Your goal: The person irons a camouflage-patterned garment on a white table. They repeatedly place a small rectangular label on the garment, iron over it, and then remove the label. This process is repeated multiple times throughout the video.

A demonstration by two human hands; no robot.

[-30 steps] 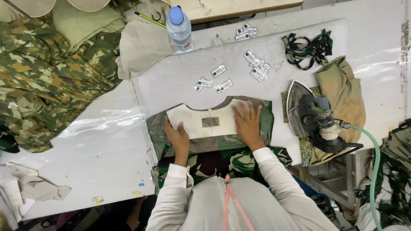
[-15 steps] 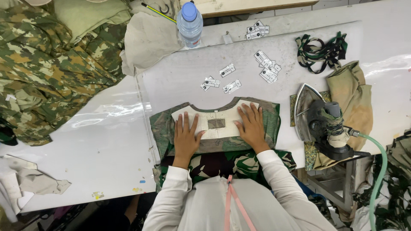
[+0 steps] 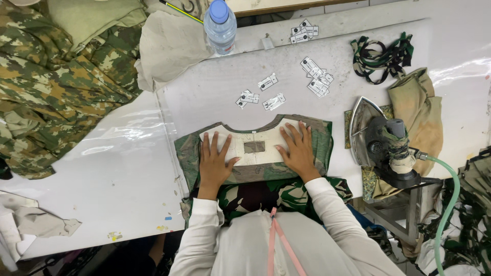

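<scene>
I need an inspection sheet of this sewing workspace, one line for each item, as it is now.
Surface: white worktable, glossy at left, matte pressing area in the middle.
Job's things: camouflage fabric piece lying flat, with a white curved facing panel on top that has a small grey patch.
Clutter: small white paper tags scattered; clear plastic water bottle with blue cap; heap of camouflage cloth at left; bundle of camouflage straps.
Hands: left hand and right hand both open, pressed flat on the panel.
Cables: green hose running from the grey steam iron.
Surroundings: beige cloth beside the iron; metal stand below.
</scene>
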